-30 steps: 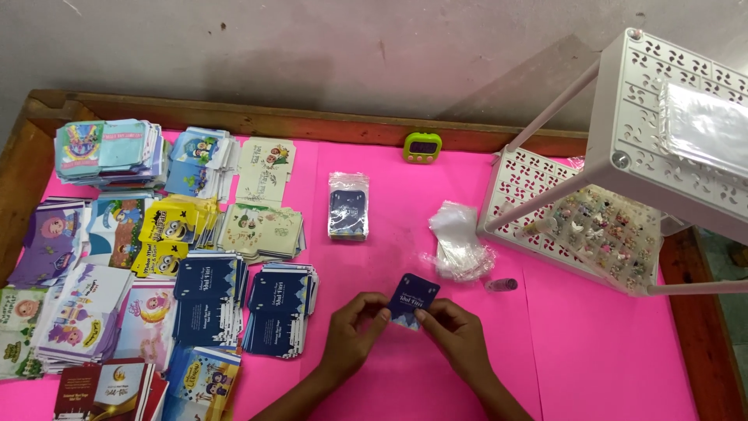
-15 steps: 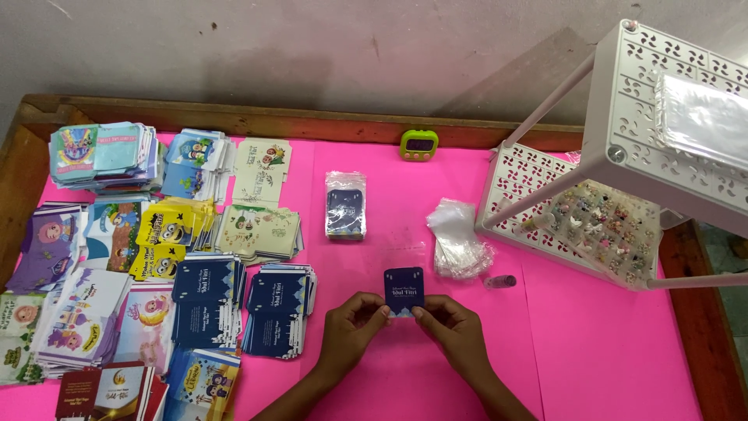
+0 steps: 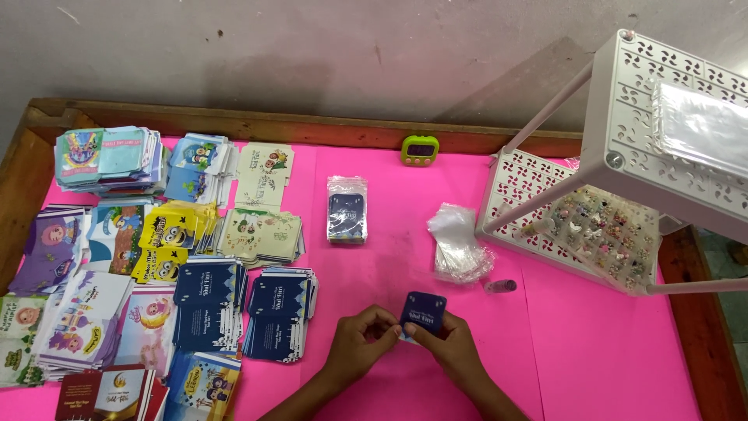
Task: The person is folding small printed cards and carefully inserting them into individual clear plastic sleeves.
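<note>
Hands: left hand (image 3: 360, 343) and right hand (image 3: 446, 347) are being pinched onto the blue card (image 3: 423, 313).
Card: thin, light, bendy; best gripped by its edges.
Place: near the pink desk's (image 3: 592, 343) front edge.

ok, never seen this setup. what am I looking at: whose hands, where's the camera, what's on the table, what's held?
No machine here: a person works with two bare hands. The single view comes from a camera on their head, looking down at a pink table with a wooden rim. The left hand and right hand together pinch a small dark blue card by its lower edge. To the left lie stacks of colourful cards, among them blue stacks like the held one. Further back sit a bagged pack of blue cards, a heap of clear bags and a green timer. At right stands a white perforated rack with small trinkets on its lower shelf.
</note>
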